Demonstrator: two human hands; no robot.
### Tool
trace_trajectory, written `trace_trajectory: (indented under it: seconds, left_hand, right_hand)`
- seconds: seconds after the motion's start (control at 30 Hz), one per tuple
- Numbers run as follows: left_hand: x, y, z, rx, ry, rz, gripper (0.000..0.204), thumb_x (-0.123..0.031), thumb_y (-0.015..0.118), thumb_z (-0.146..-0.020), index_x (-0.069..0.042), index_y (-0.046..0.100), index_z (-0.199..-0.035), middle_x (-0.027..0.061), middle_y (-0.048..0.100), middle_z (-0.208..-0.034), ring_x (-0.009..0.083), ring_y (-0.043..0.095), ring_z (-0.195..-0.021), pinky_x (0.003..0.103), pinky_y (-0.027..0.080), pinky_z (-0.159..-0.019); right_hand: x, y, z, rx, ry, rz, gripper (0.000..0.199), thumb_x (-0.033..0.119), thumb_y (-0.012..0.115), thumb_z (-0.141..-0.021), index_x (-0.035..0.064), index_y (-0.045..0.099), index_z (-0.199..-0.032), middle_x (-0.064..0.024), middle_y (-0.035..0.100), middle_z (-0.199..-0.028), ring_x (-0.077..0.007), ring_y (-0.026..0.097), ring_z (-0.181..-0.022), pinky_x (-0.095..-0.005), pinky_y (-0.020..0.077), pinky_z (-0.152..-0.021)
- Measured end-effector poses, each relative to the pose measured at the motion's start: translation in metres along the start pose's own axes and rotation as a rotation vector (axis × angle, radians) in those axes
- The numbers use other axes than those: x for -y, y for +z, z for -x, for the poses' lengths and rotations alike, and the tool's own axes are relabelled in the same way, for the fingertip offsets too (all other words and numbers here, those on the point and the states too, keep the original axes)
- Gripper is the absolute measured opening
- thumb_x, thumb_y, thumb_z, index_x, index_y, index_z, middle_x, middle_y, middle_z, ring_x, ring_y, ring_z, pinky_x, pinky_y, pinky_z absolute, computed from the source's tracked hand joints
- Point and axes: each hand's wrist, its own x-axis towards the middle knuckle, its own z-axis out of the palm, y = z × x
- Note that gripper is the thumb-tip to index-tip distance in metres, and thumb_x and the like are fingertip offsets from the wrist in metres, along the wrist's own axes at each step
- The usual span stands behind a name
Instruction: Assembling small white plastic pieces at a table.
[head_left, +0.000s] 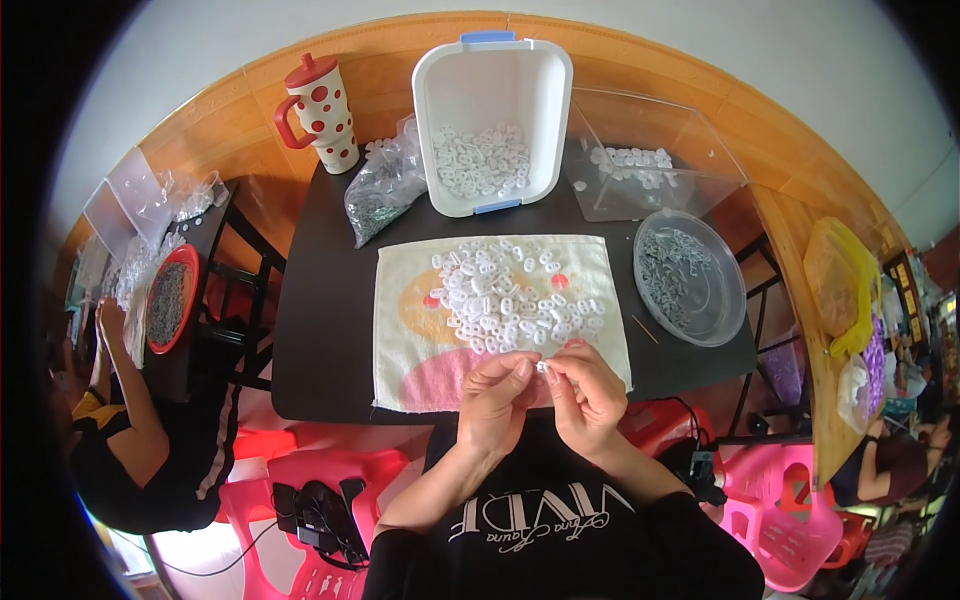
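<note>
My left hand and my right hand meet at the near edge of a printed towel. Thumbs and forefingers of both pinch one small white plastic part; most of it is covered by the fingertips. Just beyond them, a heap of small white oval plastic parts lies spread over the towel. To the right stands a round clear tub holding many small grey pieces, too small to name. A thin stick lies between towel and tub.
At the back stand a white bin with more white parts, a clear plastic box, a bag of grey pieces and a dotted tumbler. Another person works at a table on the left. Pink chairs flank me.
</note>
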Motion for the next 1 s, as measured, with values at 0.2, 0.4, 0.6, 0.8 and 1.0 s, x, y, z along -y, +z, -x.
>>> trace_trajectory:
  seconds: [0.2,0.4,0.6,0.8,1.0]
  left_hand:
    - [-0.001,0.008,0.003,-0.021,0.009,0.003,0.011,-0.008,0.061,-0.096,-0.004,0.071,-0.101,0.0047,0.07,-0.094,0.0134,0.065,-0.084,0.027,0.053,-0.075]
    - [-0.002,0.009,0.002,-0.024,0.01,0.019,0.011,-0.008,0.062,-0.095,-0.005,0.071,-0.1,0.0033,0.07,-0.093,0.0119,0.064,-0.082,0.027,0.052,-0.074]
    - [0.001,0.009,0.004,-0.036,0.022,0.008,0.011,-0.009,0.063,-0.095,-0.005,0.071,-0.1,0.003,0.07,-0.093,0.0113,0.064,-0.082,0.026,0.052,-0.074]
    - [0.006,0.012,0.005,-0.067,0.139,-0.062,0.01,-0.008,0.061,-0.096,-0.003,0.07,-0.098,0.0026,0.067,-0.09,0.0091,0.06,-0.077,0.023,0.049,-0.069]
    - [0.014,0.023,0.0,0.001,0.499,-0.327,0.008,-0.002,0.06,-0.095,0.001,0.068,-0.097,0.0025,0.062,-0.09,0.0074,0.051,-0.069,0.021,0.042,-0.062]
  right_hand:
    - [0.0,0.003,0.002,-0.042,0.019,-0.034,0.012,-0.013,0.065,-0.082,-0.0065,0.064,-0.093,-0.0146,0.064,-0.084,-0.0177,0.059,-0.07,-0.0243,0.0464,-0.059]
    - [0.004,0.0,0.002,-0.049,0.012,-0.023,0.014,-0.014,0.064,-0.083,-0.0064,0.065,-0.094,-0.0137,0.064,-0.085,-0.0135,0.057,-0.067,-0.0215,0.0414,-0.051]
    - [0.0,0.002,0.002,-0.039,-0.024,-0.026,0.014,-0.015,0.063,-0.082,-0.0064,0.064,-0.094,-0.0141,0.064,-0.085,-0.0146,0.058,-0.067,-0.0206,0.0403,-0.048]
    - [0.007,0.009,-0.002,-0.068,-0.069,0.039,0.016,-0.013,0.063,-0.08,-0.005,0.063,-0.094,-0.0138,0.063,-0.079,-0.025,0.057,-0.063,-0.0324,0.0441,-0.057]
    - [0.008,0.011,-0.004,-0.105,-0.149,0.104,0.016,-0.013,0.064,-0.08,-0.0047,0.063,-0.095,-0.0144,0.062,-0.078,-0.0248,0.058,-0.064,-0.0316,0.0437,-0.054]
